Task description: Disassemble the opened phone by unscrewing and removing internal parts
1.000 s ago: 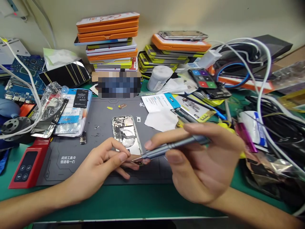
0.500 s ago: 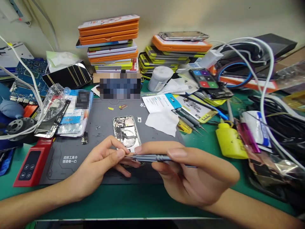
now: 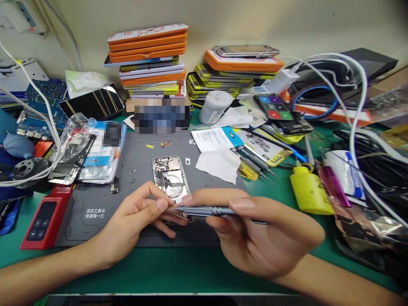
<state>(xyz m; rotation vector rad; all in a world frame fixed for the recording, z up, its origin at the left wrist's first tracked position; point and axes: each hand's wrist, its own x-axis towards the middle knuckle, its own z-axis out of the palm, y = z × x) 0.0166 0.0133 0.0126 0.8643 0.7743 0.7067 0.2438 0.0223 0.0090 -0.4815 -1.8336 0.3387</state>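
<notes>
My right hand [image 3: 270,238] grips a slim grey-blue precision screwdriver [image 3: 204,211], held nearly level with its thin tip pointing left. My left hand [image 3: 137,219] is closed in a pinch right at that tip. Whether its thumb and finger hold the tip itself or something tiny is hidden. Beneath and behind the fingers, an opened phone [image 3: 174,174] lies with its inner parts showing; the hands cover its lower end. A small white SIM tray [image 3: 187,161] lies beside the phone's upper right.
The phone lies on a grey work mat [image 3: 127,148]. A red device with buttons [image 3: 43,221] stands left, near a small phone part [image 3: 114,185]. To the right are paper packaging [image 3: 218,165], tweezers [image 3: 255,163] and a yellow bottle [image 3: 310,191]. Orange cases [image 3: 148,42] are stacked behind.
My right hand has lowered the screwdriver's back end from a slant to nearly level, and its tip has moved left to my left fingers. The view has shifted slightly.
</notes>
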